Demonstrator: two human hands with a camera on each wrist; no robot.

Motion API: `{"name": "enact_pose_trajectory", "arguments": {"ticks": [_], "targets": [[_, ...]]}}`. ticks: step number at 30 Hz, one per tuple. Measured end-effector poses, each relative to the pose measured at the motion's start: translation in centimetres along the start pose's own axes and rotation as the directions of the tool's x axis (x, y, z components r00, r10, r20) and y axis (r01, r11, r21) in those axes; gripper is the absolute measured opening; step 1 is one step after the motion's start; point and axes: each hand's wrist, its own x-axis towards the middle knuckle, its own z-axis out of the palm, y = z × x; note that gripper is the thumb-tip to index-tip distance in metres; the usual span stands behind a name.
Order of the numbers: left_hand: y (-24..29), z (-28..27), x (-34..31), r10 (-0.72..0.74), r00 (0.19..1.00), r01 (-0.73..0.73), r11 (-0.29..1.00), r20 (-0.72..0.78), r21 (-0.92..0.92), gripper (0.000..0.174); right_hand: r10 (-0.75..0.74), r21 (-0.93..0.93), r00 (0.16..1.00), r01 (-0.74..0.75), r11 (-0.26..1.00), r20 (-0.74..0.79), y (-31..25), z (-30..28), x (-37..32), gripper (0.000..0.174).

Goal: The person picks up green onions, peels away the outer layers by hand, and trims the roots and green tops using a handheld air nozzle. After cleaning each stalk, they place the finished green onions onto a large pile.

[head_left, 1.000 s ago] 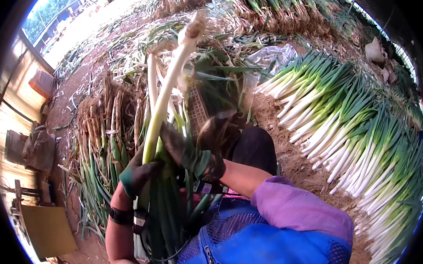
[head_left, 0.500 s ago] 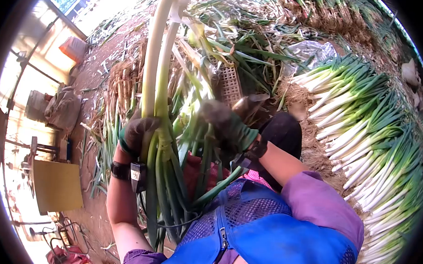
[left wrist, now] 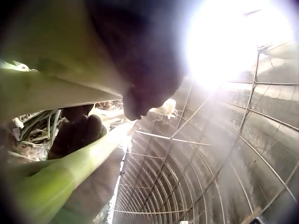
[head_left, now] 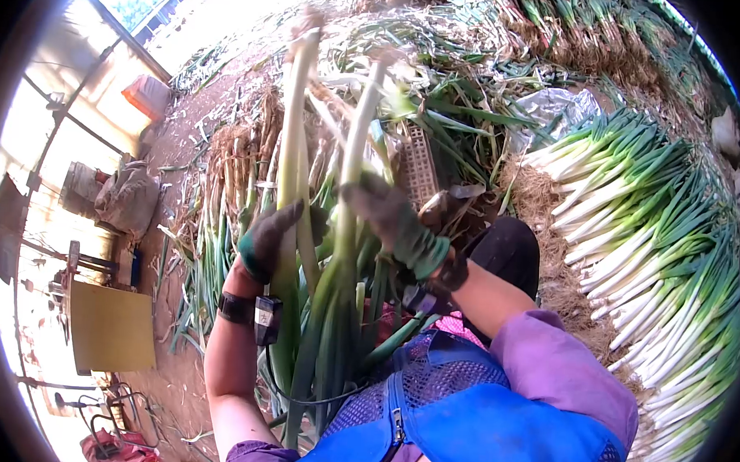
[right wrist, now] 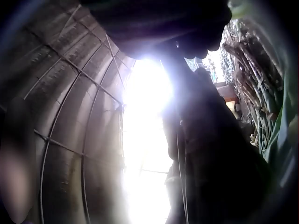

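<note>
R hand (head_left: 391,219) grips leek (head_left: 361,136); crate (head_left: 421,160) behind, part. covered; silvery sheet (head_left: 554,109) beyond

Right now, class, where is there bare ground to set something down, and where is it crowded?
Mostly bare, lightly littered ground lies between the yellow board and the person's left arm, narrowing upward between the sack and brown-stalked leeks. Crowded: around the held leeks, the crate, and the laid-out leeks.

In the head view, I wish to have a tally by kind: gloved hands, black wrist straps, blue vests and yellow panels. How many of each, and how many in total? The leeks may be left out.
Gloved hands (left hand, right hand): 2
Black wrist straps: 2
Blue vest: 1
Yellow panel: 1
Total: 6
</note>
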Motion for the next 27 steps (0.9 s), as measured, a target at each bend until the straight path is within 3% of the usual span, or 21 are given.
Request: {"name": "enact_pose_trajectory", "arguments": {"ticks": [1, 2, 3, 4, 5, 6, 7, 8, 12, 14, 15, 17, 19, 20, 22, 24, 26, 27], "targets": [[-2.3, -2.6, 1.3, 0.045, 0.997, -0.039, 0.993, -0.057, 0.108, 0.038, -0.077, -0.058, 0.997, 0.078, 0.995, 0.033, 1.0, 1.1, -0.5, 0.028], [-2.4, -2.9, 1.8, 0.293, 0.956, -0.273, 0.859, 0.021, 0.434, 0.04, -0.158, -0.12, 0.985, 0.165, 0.979, 0.067, 1.7, 2.3, -0.6, 0.028], [-2.4, -3.2, 2.3, 0.521, 0.848, -0.43, 0.57, 0.097, 0.7, 0.045, -0.244, -0.191, 0.962, 0.264, 0.946, 0.12, 1.5, 3.2, -0.3, 0.028], [-2.3, -3.3, 2.1, 0.607, 0.743, -0.529, 0.278, 0.281, 0.802, 0.047, -0.323, -0.255, 0.93, 0.361, 0.897, 0.178, 1.1, 3.8, 0.0, 0.028], [-2.2, -3.3, 1.9, 0.662, 0.6, -0.567, -0.045, 0.45, 0.822, 0.05, -0.38, -0.436, 0.904, 0.428, 0.791, 0.198, 1.0, 3.7, 0.4, 0.028], [-0.7, -1.9, 1.0, 0.41, 0.871, -0.491, 0.687, 0.271, 0.536, 0.047, -0.452, -0.455, 0.87, 0.488, 0.745, 0.194, 1.2, 3.9, 0.7, 0.029], [0.8, -0.4, 0.1, 0.09, 0.995, -0.086, 0.994, 0.048, -0.068, 0.044, -0.467, -0.518, 0.859, 0.503, 0.692, 0.21, 1.3, 4.0, 0.4, 0.028], [1.8, 0.3, -0.7, 0.128, 0.986, -0.122, 0.991, 0.11, -0.058, 0.042, -0.478, -0.577, 0.848, 0.514, 0.635, 0.229, 1.3, 4.0, 0.2, 0.027], [3.6, 2.0, -2.5, 0.065, 0.998, -0.065, 0.998, -0.01, -0.003, 0.036, -0.372, -0.544, 0.803, 0.592, 0.595, 0.467, -1.5, 2.7, 0.5, 0.025], [3.5, 1.7, -3.2, -0.017, 0.999, 0.015, 0.999, -0.037, -0.052, 0.036, -0.528, -0.507, 0.67, 0.741, 0.44, 0.522, -0.9, 0.6, 1.3, 0.022], [3.4, 1.2, -3.3, -0.025, 1.0, 0.025, 0.999, -0.006, 0.029, 0.042, -0.594, -0.481, 0.589, 0.803, 0.352, 0.548, -1.1, -0.5, 1.8, 0.021], [2.5, 1.1, -3.9, 0.009, 0.999, -0.006, 0.996, 0.032, -0.085, 0.05, -0.624, -0.663, 0.681, 0.673, 0.327, 0.384, -6.0, -3.2, 2.3, 0.016], [2.0, 0.7, -4.7, -0.039, 0.995, 0.051, 0.989, 0.091, -0.137, 0.062, -0.629, -0.826, 0.764, 0.442, 0.35, 0.143, -10.2, -6.2, 3.4, 0.032], [2.0, 0.8, -5.0, -0.042, 0.992, 0.061, 0.985, 0.118, -0.16, 0.064, -0.513, -0.75, 0.858, 0.313, 0.582, -0.039, -13.9, -5.4, 3.2, 0.034], [2.2, 2.2, -5.8, -0.048, 0.983, 0.083, 0.975, 0.175, -0.204, 0.067, -0.692, -0.396, 0.722, 0.636, 0.662, 0.003, -14.5, -7.8, 7.4, 0.046], [3.2, 3.4, -6.8, -0.031, 0.979, 0.078, 0.97, 0.199, -0.229, 0.074, -0.557, -0.627, 0.829, 0.404, 0.666, -0.057, -14.0, -7.4, 7.8, 0.054], [3.0, 3.0, -6.8, -0.002, 0.969, 0.051, 0.98, 0.245, -0.194, 0.079, -0.476, -0.775, 0.879, 0.319, 0.546, 0.026, -13.2, -6.5, 7.4, 0.058], [3.2, 2.8, -6.9, 0.006, 0.972, 0.042, 0.98, 0.237, -0.195, 0.08, -0.448, -0.812, 0.88, 0.373, 0.449, 0.156, -12.2, -5.2, 6.2, 0.053]]}}
